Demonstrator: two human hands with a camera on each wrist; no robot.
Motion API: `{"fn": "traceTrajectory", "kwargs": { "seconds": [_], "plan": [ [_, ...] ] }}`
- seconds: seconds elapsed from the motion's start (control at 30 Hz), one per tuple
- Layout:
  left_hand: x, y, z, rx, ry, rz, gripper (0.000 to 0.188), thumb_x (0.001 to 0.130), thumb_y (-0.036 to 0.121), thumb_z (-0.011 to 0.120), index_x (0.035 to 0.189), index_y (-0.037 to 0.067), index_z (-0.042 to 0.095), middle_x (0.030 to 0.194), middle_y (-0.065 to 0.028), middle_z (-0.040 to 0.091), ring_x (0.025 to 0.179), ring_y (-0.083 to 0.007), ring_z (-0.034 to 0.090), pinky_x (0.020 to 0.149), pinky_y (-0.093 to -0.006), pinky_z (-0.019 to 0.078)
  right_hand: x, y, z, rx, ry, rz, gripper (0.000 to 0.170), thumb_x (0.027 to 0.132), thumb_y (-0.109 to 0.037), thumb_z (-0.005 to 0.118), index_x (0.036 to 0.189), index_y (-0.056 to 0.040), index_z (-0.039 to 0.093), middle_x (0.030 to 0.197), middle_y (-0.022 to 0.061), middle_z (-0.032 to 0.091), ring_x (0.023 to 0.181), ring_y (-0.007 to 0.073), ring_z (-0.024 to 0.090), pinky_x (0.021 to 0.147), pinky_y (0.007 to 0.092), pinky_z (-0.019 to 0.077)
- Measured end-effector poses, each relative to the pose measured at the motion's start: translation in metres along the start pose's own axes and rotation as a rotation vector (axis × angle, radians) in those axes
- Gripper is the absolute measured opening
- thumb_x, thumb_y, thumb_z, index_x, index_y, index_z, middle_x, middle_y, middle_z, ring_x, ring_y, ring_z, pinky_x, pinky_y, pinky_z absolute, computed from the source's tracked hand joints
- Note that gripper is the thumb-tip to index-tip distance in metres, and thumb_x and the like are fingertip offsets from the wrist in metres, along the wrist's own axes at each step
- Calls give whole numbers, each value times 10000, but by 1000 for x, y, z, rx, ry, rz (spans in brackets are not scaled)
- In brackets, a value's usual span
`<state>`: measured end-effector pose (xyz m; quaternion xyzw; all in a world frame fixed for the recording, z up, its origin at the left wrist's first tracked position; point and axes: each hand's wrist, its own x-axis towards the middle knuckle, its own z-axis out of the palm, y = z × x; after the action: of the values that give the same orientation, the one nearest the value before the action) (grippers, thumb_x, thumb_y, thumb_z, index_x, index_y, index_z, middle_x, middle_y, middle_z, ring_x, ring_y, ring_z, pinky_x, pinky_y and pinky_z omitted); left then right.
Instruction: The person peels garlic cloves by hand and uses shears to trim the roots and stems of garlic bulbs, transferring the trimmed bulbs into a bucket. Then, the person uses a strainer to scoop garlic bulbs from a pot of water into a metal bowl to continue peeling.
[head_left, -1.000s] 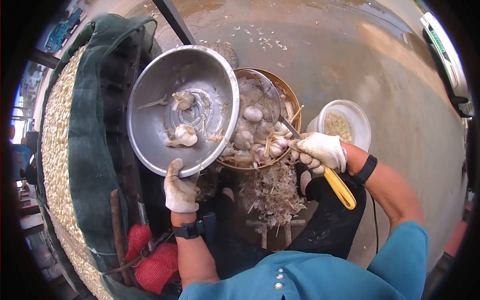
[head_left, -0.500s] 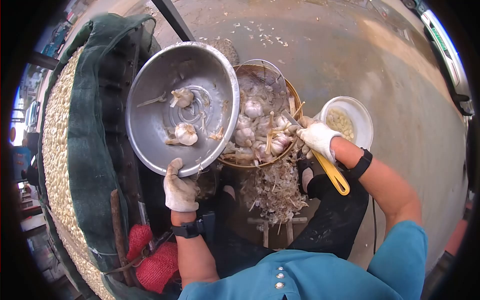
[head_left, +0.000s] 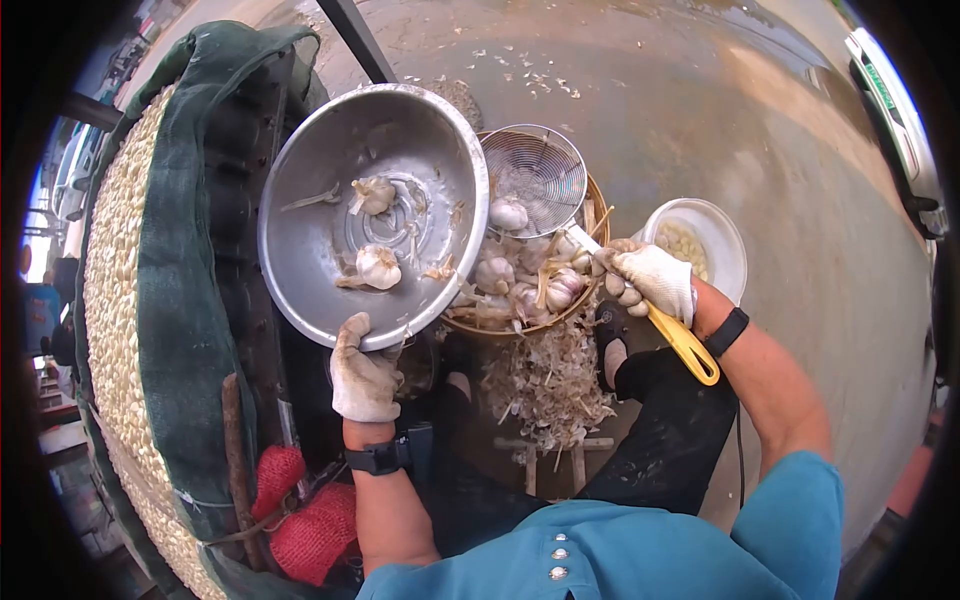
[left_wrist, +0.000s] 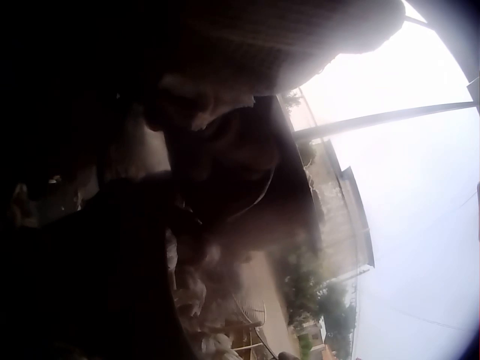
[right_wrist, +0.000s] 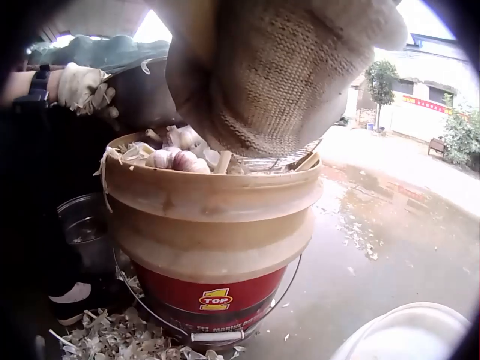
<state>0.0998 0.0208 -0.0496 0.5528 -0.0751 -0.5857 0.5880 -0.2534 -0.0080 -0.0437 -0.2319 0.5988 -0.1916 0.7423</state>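
Observation:
My gloved left hand (head_left: 362,375) grips the near rim of a wide metal basin (head_left: 320,280), thumb on top. Inside the basin lie two garlic bulbs (head_left: 377,267) with bits of stalk and skin. My right hand (head_left: 650,278), gloved too, holds a wire-mesh skimmer (head_left: 545,175) by its long handle, whose yellow end (head_left: 688,350) sticks out toward me. The round mesh lies over the far side of a tan basket (right_wrist: 210,195) full of garlic bulbs (right_wrist: 180,159) and loose skins. In the right wrist view the glove hides most of the skimmer.
The basket sits on a red bucket (right_wrist: 247,289). A white bucket (head_left: 735,265) with pale peeled cloves stands to the right. Garlic skins (head_left: 555,390) are heaped at my feet. To the left rises a green-netted bed (head_left: 170,300) of pale cloves, with red mesh bags (head_left: 315,535) nearby.
The skimmer's mesh has come up from the garlic and turned, so its round face shows fully. My right hand first moved slightly, then returned. The left hand keeps hold of the basin.

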Motion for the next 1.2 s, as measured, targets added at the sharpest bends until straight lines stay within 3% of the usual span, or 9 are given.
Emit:
{"fn": "traceTrajectory", "kwargs": {
  "seconds": [0.53,0.6,0.67,0.77,0.83,0.87,0.93,0.97,1.2],
  "plan": [
    [5,-5,-8,66,-129,20,365,847,189,589,1151,1,517,996,-114,645,766,-223,658,611,-312,583,-103,-56,38,25,214,-379,166,988,-216,468,944,-74,541,561,-29,478,352,48,363,304,193,298],
    [5,-5,-8,60,-114,34,361,849,194,589,1147,3,520,980,-112,647,758,-225,657,605,-315,584,-110,-66,62,-289,316,-370,142,982,-175,453,1016,-90,562,573,-32,484,366,44,373,334,188,308],
    [3,-5,-6,56,-124,41,344,851,197,590,1131,7,530,962,-106,649,745,-224,654,605,-312,581,-88,-55,62,-1138,454,-804,175,951,-106,469,1102,-68,548,868,15,640,649,72,541,584,221,443],
    [2,-4,-6,52,-117,37,315,853,196,593,1105,16,538,949,-101,647,744,-222,653,603,-313,578,-61,-40,60,-1147,486,-892,179,943,-94,477,1106,-54,539,1017,17,648,774,94,569,681,242,459],
    [4,-5,-7,47,-112,42,302,851,192,595,1095,21,540,942,-99,646,743,-221,652,599,-313,576,-53,-42,56,-750,532,-931,143,961,-124,473,1072,-82,554,853,12,633,624,77,549,556,222,447],
    [5,-6,-8,43,-110,45,290,850,188,596,1084,26,542,935,-97,644,742,-219,651,595,-312,575,-59,-44,54,-752,530,-928,143,961,-124,473,1072,-82,554,853,12,633,624,77,549,556,222,447],
    [3,-3,-5,34,-104,31,280,850,186,597,1076,29,544,929,-98,642,739,-220,651,589,-314,573,-78,-50,47,-298,510,-440,117,983,-169,464,1022,-122,564,681,-16,551,460,50,455,413,200,382],
    [2,-2,-5,28,-99,19,271,849,183,598,1067,32,545,923,-99,641,735,-221,651,584,-316,572,-72,-43,37,-171,512,-429,115,994,-214,460,998,-159,561,588,-47,460,373,33,358,327,185,310],
    [4,-4,-8,-3,-71,7,253,853,184,597,1052,34,553,923,-103,643,729,-224,649,585,-314,564,-9,1,2,-209,370,-223,166,997,-214,409,1050,-129,541,629,-13,490,406,65,397,362,236,370]
  ]
}}
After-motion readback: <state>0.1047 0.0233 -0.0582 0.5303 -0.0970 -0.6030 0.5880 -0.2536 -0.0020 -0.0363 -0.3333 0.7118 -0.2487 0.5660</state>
